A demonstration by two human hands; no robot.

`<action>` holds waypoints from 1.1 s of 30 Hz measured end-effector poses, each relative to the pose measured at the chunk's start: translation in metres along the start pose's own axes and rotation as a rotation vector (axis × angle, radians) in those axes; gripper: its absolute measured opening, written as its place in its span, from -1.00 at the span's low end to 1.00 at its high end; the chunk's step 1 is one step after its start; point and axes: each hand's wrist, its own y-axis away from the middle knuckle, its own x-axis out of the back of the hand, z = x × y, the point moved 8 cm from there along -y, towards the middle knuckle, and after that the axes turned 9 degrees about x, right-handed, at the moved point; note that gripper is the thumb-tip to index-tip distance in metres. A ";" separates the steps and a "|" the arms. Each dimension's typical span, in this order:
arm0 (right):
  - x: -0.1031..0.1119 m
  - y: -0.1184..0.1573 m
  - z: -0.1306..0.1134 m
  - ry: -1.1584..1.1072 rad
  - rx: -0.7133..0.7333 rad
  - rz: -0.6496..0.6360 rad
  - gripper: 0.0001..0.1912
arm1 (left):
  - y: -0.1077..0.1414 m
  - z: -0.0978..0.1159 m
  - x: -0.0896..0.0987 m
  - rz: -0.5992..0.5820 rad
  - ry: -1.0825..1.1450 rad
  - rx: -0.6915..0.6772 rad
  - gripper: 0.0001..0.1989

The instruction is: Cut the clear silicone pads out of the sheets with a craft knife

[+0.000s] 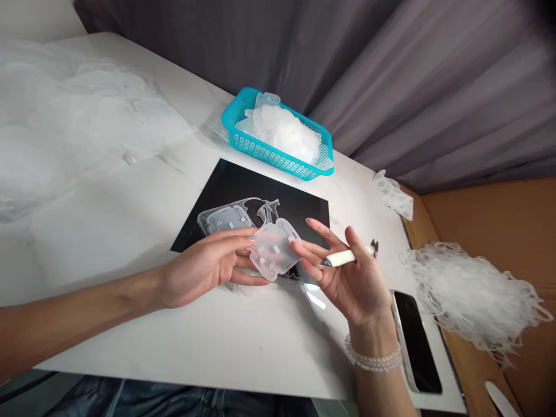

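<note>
My left hand [208,263] holds a translucent, soft-looking plastic piece [274,250] with small slots and rounded corners, its thumb on top and fingers underneath. My right hand [347,272] is palm up at the piece's right side, with fingertips close to or touching its edge. In the crook of the right thumb lies a pair of tweezers [343,258], white-wrapped in the middle with dark ends. Behind the left hand, another clear moulded piece [228,219] with thin stringy trim [269,209] rests on a black mat [243,182].
A blue basket [278,157] full of similar translucent pieces stands at the back. A big heap of clear pieces [82,110] covers the left side. To the right are a phone [417,341], a small clear scrap [393,194] and a cardboard box [490,214] with stringy offcuts [473,295].
</note>
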 end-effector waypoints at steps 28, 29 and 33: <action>-0.068 0.017 0.038 0.297 -0.065 -0.056 -0.37 | 0.015 0.086 0.059 0.554 -0.699 -0.400 -0.70; -0.067 0.018 0.042 0.270 -0.070 -0.015 -0.37 | 0.016 0.090 0.059 0.628 -0.906 -0.453 -0.69; -0.052 0.009 0.030 0.173 -0.079 0.117 -0.37 | 0.011 0.088 0.063 0.794 -1.551 -0.499 -0.71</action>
